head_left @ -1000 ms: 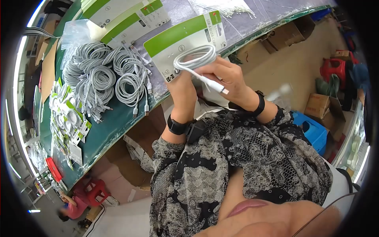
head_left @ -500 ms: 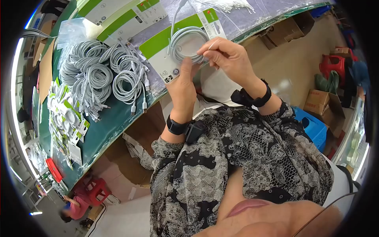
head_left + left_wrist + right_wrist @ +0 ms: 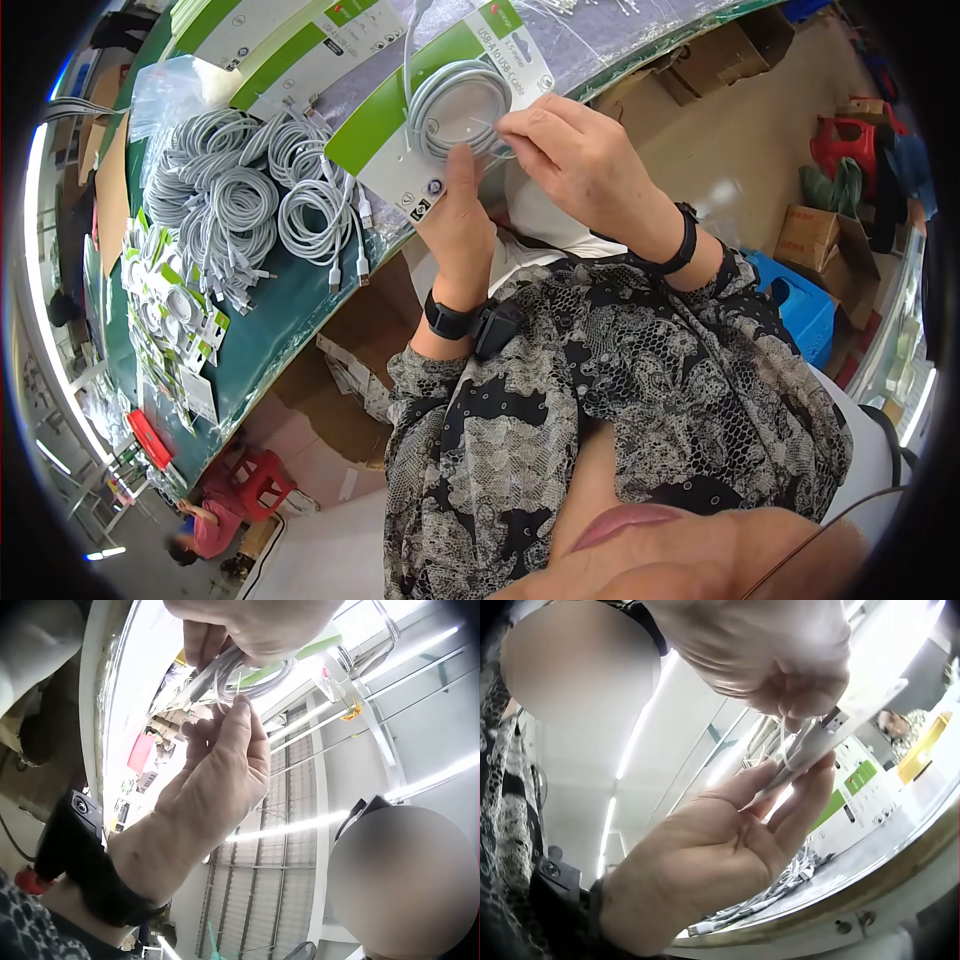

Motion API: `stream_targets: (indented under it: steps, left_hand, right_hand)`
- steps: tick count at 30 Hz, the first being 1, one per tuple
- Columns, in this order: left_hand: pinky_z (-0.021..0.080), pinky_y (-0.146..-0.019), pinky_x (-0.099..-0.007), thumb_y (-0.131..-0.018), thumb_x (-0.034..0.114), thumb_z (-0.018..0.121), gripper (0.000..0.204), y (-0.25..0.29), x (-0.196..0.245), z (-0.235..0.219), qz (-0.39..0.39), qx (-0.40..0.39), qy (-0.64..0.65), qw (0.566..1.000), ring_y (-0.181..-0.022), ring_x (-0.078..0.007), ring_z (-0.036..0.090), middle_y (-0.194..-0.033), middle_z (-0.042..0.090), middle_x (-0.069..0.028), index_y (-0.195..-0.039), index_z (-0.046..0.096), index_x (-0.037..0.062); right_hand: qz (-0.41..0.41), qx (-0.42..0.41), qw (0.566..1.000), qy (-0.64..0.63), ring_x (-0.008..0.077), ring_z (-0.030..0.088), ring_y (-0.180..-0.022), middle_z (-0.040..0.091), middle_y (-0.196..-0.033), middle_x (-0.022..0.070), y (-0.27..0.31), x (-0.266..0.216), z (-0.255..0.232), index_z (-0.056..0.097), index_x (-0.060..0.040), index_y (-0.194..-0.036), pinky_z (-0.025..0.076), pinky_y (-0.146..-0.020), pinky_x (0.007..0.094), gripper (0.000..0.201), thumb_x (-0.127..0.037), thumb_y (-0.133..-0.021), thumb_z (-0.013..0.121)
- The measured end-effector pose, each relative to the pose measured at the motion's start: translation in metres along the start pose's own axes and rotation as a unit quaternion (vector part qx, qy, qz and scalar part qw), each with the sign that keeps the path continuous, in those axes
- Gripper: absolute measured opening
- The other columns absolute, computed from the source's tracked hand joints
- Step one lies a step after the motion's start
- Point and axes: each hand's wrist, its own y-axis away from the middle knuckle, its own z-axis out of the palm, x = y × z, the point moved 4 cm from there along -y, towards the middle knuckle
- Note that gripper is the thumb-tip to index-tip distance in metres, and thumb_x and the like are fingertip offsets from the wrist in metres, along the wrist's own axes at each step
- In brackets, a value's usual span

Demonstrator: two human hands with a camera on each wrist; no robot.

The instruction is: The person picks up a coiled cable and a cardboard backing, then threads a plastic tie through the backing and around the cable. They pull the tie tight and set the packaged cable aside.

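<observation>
A coiled grey-white cable (image 3: 421, 112) lies against a green and white card (image 3: 376, 146) printed USB-A to USB-C. My left hand (image 3: 461, 225) grips card and coil at the lower edge, its thumb over the front. At the coil's right side, my right hand (image 3: 590, 165) pinches a thin white tie between thumb and fingertips. In the right wrist view, the tie (image 3: 784, 742) loops round the cable beside a USB plug (image 3: 835, 720), with the left hand (image 3: 712, 859) holding from below. The left wrist view shows the right hand (image 3: 217, 787) at the tie.
Loose coiled cables (image 3: 240, 190) are heaped on the green table (image 3: 270, 320), beside carded cables (image 3: 170, 300) at the left. More cards (image 3: 315, 50) and a plastic bag (image 3: 165, 95) are behind. White ties (image 3: 600, 8) lie at the back; a blue stool (image 3: 800, 300) stands right.
From holding the coil near its plug, my right hand has moved to the thin tie at the coil's edge. The coil now lies flat against the card, which has shifted slightly left.
</observation>
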Motion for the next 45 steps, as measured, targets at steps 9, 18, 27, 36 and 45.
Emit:
stream_targets:
  steps: [9, 18, 27, 36, 45]
  left_hand:
    - [0.053, -0.086, -0.0321, -0.089, 0.001, 0.057, 0.044, 0.000, 0.005, 0.005, 0.024, -0.009, 0.008, 1.000, -0.105, -0.0193, 0.056, -0.122, 0.051, -0.0111, -0.129, 0.038, 0.0020]
    - [0.047, -0.083, -0.0276, -0.085, 0.002, 0.063, 0.036, 0.001, 0.004, 0.002, 0.099, 0.001, -0.081, 0.992, -0.098, -0.0158, 0.056, -0.112, 0.057, -0.0090, -0.118, 0.050, -0.0013]
    - [0.048, -0.083, -0.0308, -0.087, 0.002, 0.061, 0.034, 0.005, 0.010, 0.011, 0.073, 0.023, -0.064, 0.995, -0.095, -0.0172, 0.059, -0.107, 0.060, -0.0088, -0.118, 0.050, -0.0022]
    - [0.051, -0.083, -0.0370, -0.092, 0.013, 0.057, 0.032, 0.009, 0.018, 0.012, -0.115, -0.014, 0.108, 0.987, -0.092, -0.0215, 0.063, -0.108, 0.061, -0.0094, -0.120, 0.048, 0.0000]
    - [0.053, -0.079, -0.0357, -0.090, 0.008, 0.060, 0.034, 0.019, 0.021, 0.007, -0.099, -0.004, 0.048, 0.994, -0.093, -0.0180, 0.062, -0.109, 0.059, -0.0083, -0.121, 0.047, 0.0042]
  right_hand:
    - [-0.031, -0.026, 0.999, 0.028, 0.0282, 0.060, -0.073, 0.058, -0.082, 0.0107, 0.001, -0.008, -0.002, 0.059, -0.0013, -0.093, 0.051, -0.062, 0.0347, 0.017, -0.003, -0.076, 0.062]
    - [-0.025, -0.029, 0.999, 0.039, 0.0285, 0.059, -0.072, 0.056, -0.079, 0.0106, -0.002, -0.007, -0.002, 0.058, -0.0011, -0.090, 0.050, -0.061, 0.0354, 0.015, -0.003, -0.075, 0.062]
    - [0.018, -0.014, 1.000, -0.003, 0.0312, 0.058, -0.068, 0.056, -0.078, 0.0113, -0.005, 0.005, 0.010, 0.057, -0.0039, -0.090, 0.050, -0.062, 0.0350, 0.009, -0.007, -0.082, 0.062]
    - [0.276, 0.026, 0.920, -0.276, 0.0168, 0.061, -0.074, 0.064, -0.086, 0.0073, 0.010, 0.099, 0.010, 0.060, -0.0047, -0.099, 0.048, -0.065, 0.0259, 0.019, -0.009, -0.082, 0.067]
    - [0.022, -0.113, 0.979, -0.166, 0.0237, 0.058, -0.100, 0.059, -0.113, 0.0112, 0.022, 0.069, 0.057, 0.055, -0.0037, -0.119, 0.048, -0.084, 0.0334, 0.059, -0.018, -0.068, 0.081]
